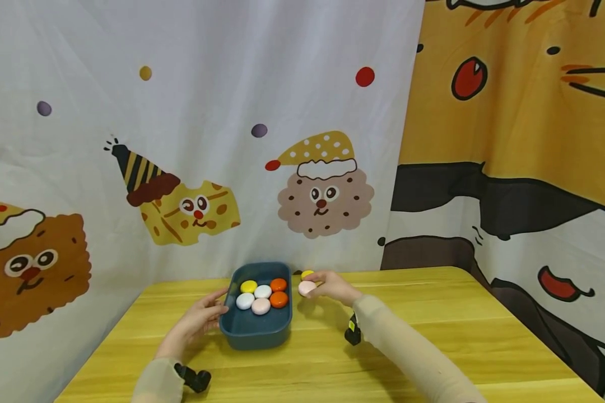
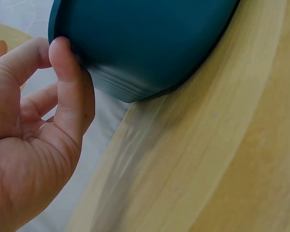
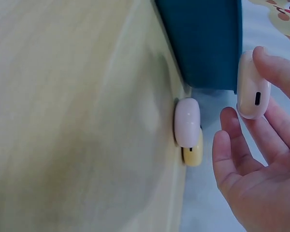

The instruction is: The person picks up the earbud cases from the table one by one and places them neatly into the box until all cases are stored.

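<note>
My left hand (image 1: 201,314) rests against the left side of a dark teal tub (image 1: 257,340). In the left wrist view, a fingertip of the left hand (image 2: 34,140) touches the tub (image 2: 150,38) at its rim. Several smooth rounded cases, among them a yellow one (image 1: 249,286) and an orange one (image 1: 279,299), lie inside. To the tub's right, my right hand (image 1: 335,288) pinches a pale rounded case (image 3: 253,84) with a dark slot in its edge. Below it, a pink case (image 3: 187,122) and a yellow case (image 3: 193,152) lie on the table.
The wood-grain table (image 1: 408,313) stands against a cloth backdrop (image 1: 206,101) printed with cartoon snacks. A yellow cartoon cloth (image 1: 448,129) hangs at the right. Black straps with small black devices sit at both wrists, such as the one on the right (image 1: 353,334).
</note>
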`<state>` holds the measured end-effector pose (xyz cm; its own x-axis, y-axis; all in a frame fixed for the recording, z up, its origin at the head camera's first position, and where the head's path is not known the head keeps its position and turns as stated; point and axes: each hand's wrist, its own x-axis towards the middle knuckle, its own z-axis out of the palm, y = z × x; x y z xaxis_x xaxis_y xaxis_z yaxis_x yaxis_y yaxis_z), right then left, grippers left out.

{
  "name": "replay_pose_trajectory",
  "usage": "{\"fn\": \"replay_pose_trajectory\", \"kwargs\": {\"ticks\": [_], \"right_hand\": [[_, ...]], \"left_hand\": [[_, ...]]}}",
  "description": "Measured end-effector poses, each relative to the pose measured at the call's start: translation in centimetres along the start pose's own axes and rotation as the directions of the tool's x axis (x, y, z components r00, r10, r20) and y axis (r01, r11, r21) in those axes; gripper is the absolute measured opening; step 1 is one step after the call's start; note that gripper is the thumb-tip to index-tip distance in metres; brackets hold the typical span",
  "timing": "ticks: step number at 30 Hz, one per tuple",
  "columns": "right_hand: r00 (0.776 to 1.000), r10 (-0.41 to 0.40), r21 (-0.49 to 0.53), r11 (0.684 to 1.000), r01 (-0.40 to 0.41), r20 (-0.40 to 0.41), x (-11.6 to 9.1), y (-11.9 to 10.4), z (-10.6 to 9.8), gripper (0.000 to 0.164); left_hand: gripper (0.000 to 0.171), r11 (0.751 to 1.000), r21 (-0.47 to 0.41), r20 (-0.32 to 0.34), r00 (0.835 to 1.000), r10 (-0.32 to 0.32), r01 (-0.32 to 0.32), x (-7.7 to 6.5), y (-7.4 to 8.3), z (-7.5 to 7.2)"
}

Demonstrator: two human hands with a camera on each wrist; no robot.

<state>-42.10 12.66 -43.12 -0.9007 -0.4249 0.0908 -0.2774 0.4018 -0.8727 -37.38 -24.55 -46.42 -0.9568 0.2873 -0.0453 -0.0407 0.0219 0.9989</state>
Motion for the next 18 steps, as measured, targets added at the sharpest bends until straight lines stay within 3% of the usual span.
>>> {"fn": "replay_pose_trajectory", "kwargs": {"ticks": [18], "right_hand": [[1.000, -0.014, 0.050, 0.999, 0.015, -0.014, 0.6, -1.7, -1.9, 0.051]], "left_hand": [[0.065, 1.000, 0.011, 0.001, 1.000, 0.000, 0.000, -0.1, -0.1, -0.1]]}}
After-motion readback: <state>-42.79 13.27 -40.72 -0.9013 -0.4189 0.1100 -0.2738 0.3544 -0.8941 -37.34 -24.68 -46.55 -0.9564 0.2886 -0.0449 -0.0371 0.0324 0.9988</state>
